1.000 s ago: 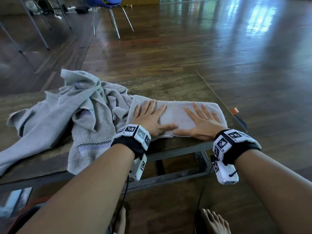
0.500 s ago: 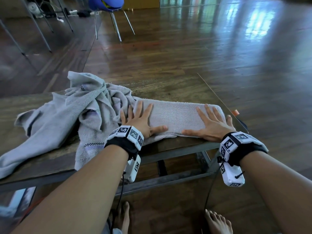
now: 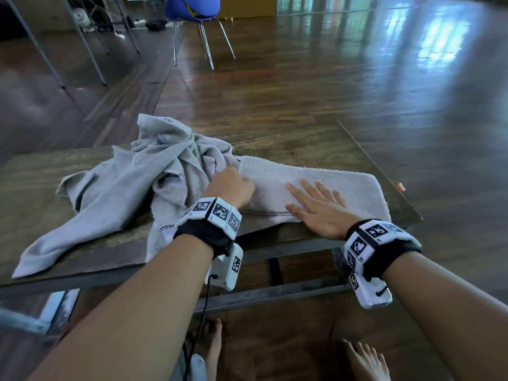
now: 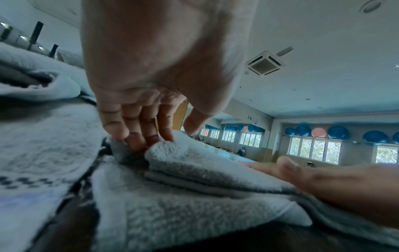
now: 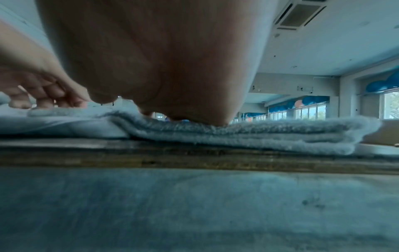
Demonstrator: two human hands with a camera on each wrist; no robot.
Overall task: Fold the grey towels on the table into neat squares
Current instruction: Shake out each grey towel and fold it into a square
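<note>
A grey towel folded into a long strip (image 3: 330, 180) lies along the table's near right side. My left hand (image 3: 231, 182) is at the strip's left end. In the left wrist view its fingers (image 4: 138, 136) curl under the end of the folded towel (image 4: 194, 163), with the thumb over the top. My right hand (image 3: 316, 204) lies flat, fingers spread, on the strip's middle. The right wrist view shows its palm (image 5: 172, 76) pressing the stacked layers (image 5: 270, 134). A heap of crumpled grey towels (image 3: 132, 185) lies just to the left, touching the strip.
The wooden table (image 3: 302, 138) has a near edge just under my wrists and a right corner close to the strip's end. A small orange object (image 3: 402, 186) sits at that right edge. A blue chair (image 3: 192, 9) stands on the floor beyond. Bare feet (image 3: 365, 361) are below.
My left hand slid left from lying flat on the strip to its left end, and its fingers curled round the edge. My right hand moved left toward the strip's middle and stayed flat.
</note>
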